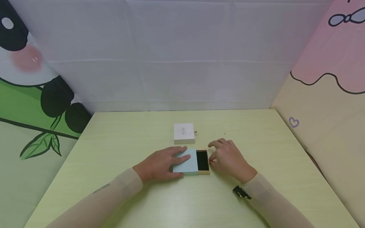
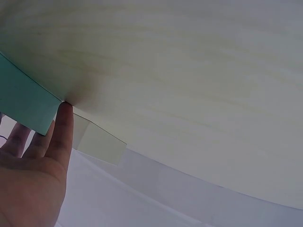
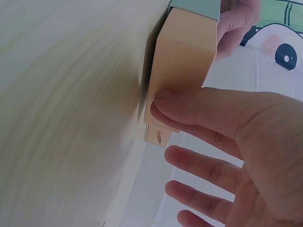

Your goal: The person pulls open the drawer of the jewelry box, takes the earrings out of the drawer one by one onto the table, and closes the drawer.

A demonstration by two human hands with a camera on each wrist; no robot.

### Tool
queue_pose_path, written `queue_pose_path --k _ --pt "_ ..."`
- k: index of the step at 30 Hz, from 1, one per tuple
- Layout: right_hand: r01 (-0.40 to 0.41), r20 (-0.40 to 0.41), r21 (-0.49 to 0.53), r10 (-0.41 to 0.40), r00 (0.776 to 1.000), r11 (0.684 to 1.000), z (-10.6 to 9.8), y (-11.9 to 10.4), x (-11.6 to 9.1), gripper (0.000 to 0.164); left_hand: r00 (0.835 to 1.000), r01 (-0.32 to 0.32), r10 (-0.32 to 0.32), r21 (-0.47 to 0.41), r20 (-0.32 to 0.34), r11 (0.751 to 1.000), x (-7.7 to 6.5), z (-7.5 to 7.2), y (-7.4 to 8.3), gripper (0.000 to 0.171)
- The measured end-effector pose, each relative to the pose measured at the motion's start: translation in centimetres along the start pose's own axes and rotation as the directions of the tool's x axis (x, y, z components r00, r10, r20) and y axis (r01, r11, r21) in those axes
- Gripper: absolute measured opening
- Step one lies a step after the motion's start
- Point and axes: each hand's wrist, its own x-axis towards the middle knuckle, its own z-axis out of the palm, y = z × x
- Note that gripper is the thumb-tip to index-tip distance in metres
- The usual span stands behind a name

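Observation:
A light blue drawer box (image 1: pixel 186 163) lies on the table, its inner tray (image 1: pixel 203 161) slid partway out to the right. The tray's inside is black and its outer walls are tan. My left hand (image 1: pixel 162 163) holds the blue sleeve, thumb along the near side and fingers spread over the top and far edge. At the tray's right end, my right hand (image 1: pixel 228 158) has thumb and index finger pinched together against the end wall (image 3: pixel 184 56). Whatever lies between those fingertips is hidden. The other right fingers stay loosely bent, apart from the box.
Behind the blue box sits a white box (image 1: pixel 184 133) with small print on top and a little tab on its right side. The pale wooden table (image 1: pixel 128 133) meets a white cloth backdrop (image 1: pixel 182 82), with printed cloth panels at both sides.

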Motion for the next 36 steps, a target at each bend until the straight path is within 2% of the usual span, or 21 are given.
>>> queue_pose_path --k 36 --pt "-0.005 0.022 0.015 0.004 1.000 1.000 -0.21 -0.56 0.14 0.007 1.000 -0.004 0.004 -0.020 0.003 1.000 -0.16 -0.56 0.34 0.074"
